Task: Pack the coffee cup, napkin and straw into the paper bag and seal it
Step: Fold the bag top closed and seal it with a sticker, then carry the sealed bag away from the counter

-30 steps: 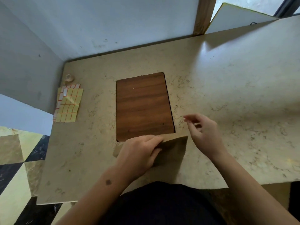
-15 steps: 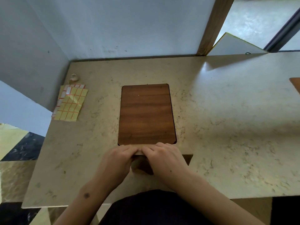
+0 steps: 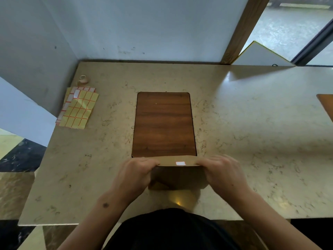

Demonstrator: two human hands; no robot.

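I have the paper bag (image 3: pixel 177 175) standing at the near edge of the surface (image 3: pixel 252 134), just in front of the dark wooden inset panel (image 3: pixel 163 124). Its top is folded over into a flat strip, and a small white sticker (image 3: pixel 180 163) sits at the middle of that strip. My left hand (image 3: pixel 136 173) grips the left end of the fold, fingers curled over it, and my right hand (image 3: pixel 220 171) grips the right end the same way. The cup, napkin and straw are nowhere in view; I judge they are inside the bag, though I cannot see into it.

The step in hand looks like the sealing, and it seems nearly done. To finish it well I would keep both ends of the fold pulled level so the strip stays straight, then press down along the crease from the sticker outward, so the label bonds flat to both the flap and the bag wall. I would press lightly: the bag is thin paper, probably with a cup upright inside, so a hard push could crush the lid or tip the bag toward me over the edge. If the sticker lifts at a corner, spare label sheets (image 3: pixel 78 109) lie near the far left corner of the surface, beside a small roll-like object (image 3: pixel 82 80) I cannot identify.
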